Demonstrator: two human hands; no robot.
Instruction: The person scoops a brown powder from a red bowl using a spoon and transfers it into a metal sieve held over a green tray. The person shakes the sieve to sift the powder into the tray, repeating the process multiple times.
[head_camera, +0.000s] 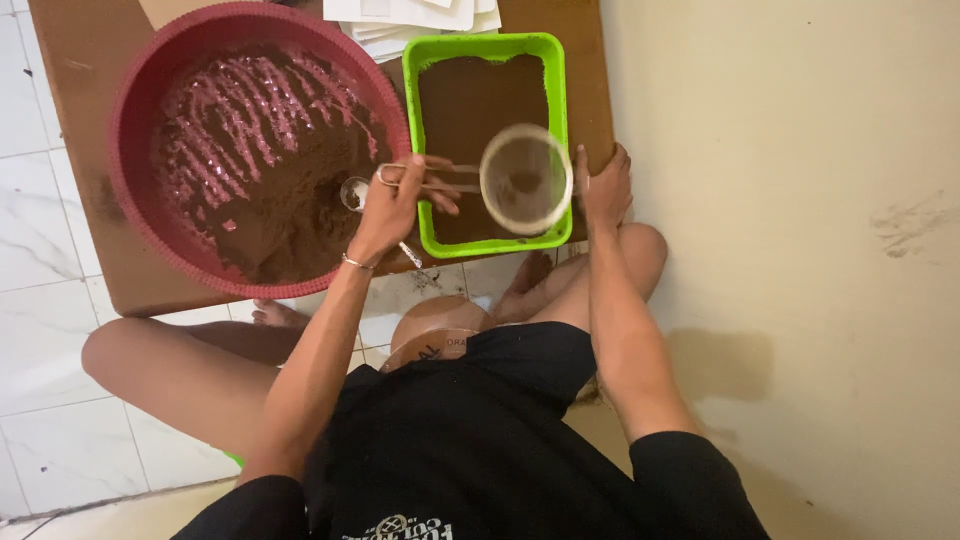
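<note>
Currently one round mesh sieve (525, 180) is held level over the single green tray (486, 48), which sits at the far right corner of the one brown board (85, 70); its wire handle is pinched in the left hand (395, 205). The right hand (604, 188) is pressed, fingers spread, against the tray's near right edge. Brown powder could be spilled past the rim if the sieve is shaken too hard. One red perforated basin (128, 140) of powder, with one spoon (353, 192) lying in it, is seen at the board's left; white papers (400, 18) are stacked at the far edge.
</note>
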